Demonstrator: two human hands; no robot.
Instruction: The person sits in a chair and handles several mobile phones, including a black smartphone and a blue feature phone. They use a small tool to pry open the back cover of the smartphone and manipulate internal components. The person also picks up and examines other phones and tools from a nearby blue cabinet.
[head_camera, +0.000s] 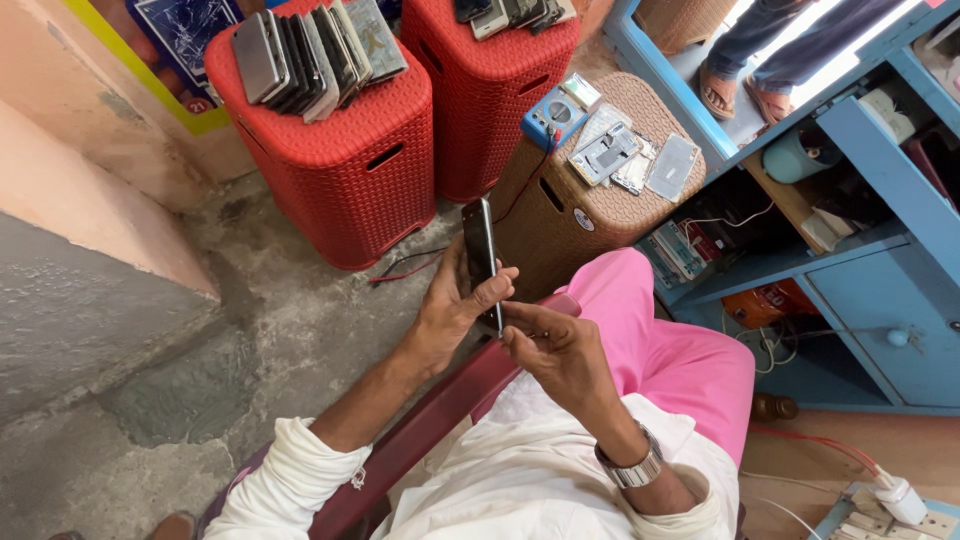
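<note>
I have the dark smartphone (481, 250) edge-on in my left hand (452, 312), fingers wrapped narrowly around its lower half, so it stands nearly upright above my pink-trousered knee (655, 345). My right hand (560, 350) is pinched close at the phone's bottom edge, fingertips touching it — I cannot tell whether anything small sits between them.

The risk I see is the grip itself: only the lower part is held, the top stands free, and pressure from my right fingers at the base could lever it out of my left palm. It would drop past the maroon chair arm (440, 425) onto the rough concrete floor (200, 370) on the left — glass would not forgive that.

The red and black leads (405, 268) trail on the floor just beyond my hands, running toward the blue multimeter (555, 112) on the brown wicker stool (560, 235); a snag with my foot or elbow could drag the meter off. The phones stacked on edge on the red stool (340, 150) lean too, though they are well apart from me.
</note>
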